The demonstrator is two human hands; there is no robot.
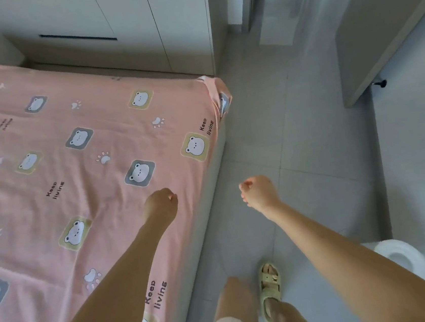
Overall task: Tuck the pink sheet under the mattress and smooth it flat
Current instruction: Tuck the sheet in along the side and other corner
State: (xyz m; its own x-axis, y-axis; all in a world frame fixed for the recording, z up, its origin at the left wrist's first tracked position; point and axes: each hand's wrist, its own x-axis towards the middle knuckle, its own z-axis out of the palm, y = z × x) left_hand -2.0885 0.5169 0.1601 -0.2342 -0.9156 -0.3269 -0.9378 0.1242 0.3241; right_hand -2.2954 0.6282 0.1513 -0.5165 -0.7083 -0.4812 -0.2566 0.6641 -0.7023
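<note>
Pink sheet [74,163] lies near white cabinets [137,23], grey tiles [310,149]; left hand [161,206] and right hand [258,192] empty, fingers curled together.

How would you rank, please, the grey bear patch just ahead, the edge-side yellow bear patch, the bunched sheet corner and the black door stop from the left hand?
From the left hand:
1. Grey bear patch, just ahead.
2. Yellow bear patch, ahead-right near the edge.
3. Bunched sheet corner, far corner.
4. Door stop, far right across the floor.

Soft even daylight, slight blur, wide-angle edge distortion.
</note>
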